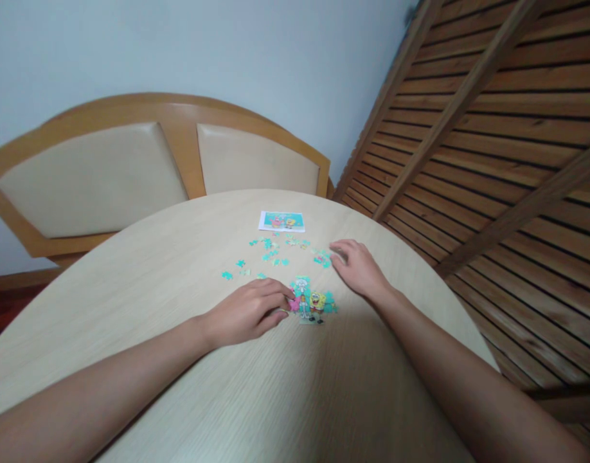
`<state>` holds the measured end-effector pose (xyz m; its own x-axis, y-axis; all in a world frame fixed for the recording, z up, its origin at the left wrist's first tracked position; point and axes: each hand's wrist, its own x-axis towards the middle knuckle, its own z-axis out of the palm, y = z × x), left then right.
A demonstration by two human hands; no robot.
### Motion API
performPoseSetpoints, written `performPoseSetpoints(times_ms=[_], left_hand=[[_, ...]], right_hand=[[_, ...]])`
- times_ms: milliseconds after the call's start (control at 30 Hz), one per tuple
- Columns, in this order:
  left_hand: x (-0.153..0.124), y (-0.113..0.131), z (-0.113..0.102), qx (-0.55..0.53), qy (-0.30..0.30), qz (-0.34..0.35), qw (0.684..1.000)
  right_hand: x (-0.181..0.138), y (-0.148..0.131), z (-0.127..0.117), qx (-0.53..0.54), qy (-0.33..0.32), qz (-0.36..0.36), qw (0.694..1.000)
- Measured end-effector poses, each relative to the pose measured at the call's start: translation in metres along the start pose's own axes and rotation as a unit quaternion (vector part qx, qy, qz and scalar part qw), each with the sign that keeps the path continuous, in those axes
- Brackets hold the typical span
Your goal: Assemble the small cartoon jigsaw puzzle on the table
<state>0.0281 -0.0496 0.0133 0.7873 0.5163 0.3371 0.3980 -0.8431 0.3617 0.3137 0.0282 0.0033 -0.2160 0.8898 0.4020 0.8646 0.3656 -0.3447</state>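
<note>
Well, your left hand [249, 310]: one of two, palm down, its fingertips at the left edge of the joined jigsaw section [317, 302], by a pink part; the thumb sits a little apart from the index finger, and I cannot tell whether a piece is pinched under them
Your right hand [357, 267]: the second, fingers and thumb spread with a gap between them, just beside the nearest loose jigsaw pieces [322, 258]
Joined section: one, lying flat on the table in front of you, between your two forearms; two cartoon figures show clearly, Squidward and, to his right, SpongeBob, with pink at the left partly hidden by your fingers
Loose pieces: more than a dozen, mostly turquoise, scattered beyond the section; too small and bunched for you to get an exact count from this view
Reference picture card [284, 221]: one, flat beyond the pieces, with two main figures on it, one pink and one yellow
Table [131, 270]: one, pale wood grain, rounded far edge
Bench back [182, 141]: one, wooden frame around two cream padded panels [78, 177], across the table from you
Slatted wooden screen [488, 148]: one, to your right
</note>
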Motion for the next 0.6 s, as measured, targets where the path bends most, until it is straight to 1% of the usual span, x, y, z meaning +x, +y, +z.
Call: performPoseSetpoints(times_ms=[67, 133, 367, 467, 600], left_hand=[[0.0, 0.0, 0.0, 0.006, 0.003, -0.001, 1.0], [0.0, 0.001, 0.0, 0.015, 0.008, -0.002, 1.0], [-0.001, 0.0, 0.001, 0.04, 0.017, -0.009, 0.999], [-0.001, -0.001, 0.002, 0.049, 0.016, -0.019, 0.998], [-0.002, -0.002, 0.003, 0.066, 0.025, -0.03, 0.997]], right_hand=[[0.001, 0.009, 0.001, -0.041, -0.016, 0.045, 0.998], [0.0, 0.012, 0.0, -0.069, -0.029, 0.074, 0.994], [0.001, 0.009, -0.014, -0.098, -0.027, 0.12, 0.988], [0.001, 0.009, -0.016, -0.087, -0.029, 0.146, 0.985], [0.003, 0.012, -0.015, -0.036, -0.034, 0.172, 0.984]])
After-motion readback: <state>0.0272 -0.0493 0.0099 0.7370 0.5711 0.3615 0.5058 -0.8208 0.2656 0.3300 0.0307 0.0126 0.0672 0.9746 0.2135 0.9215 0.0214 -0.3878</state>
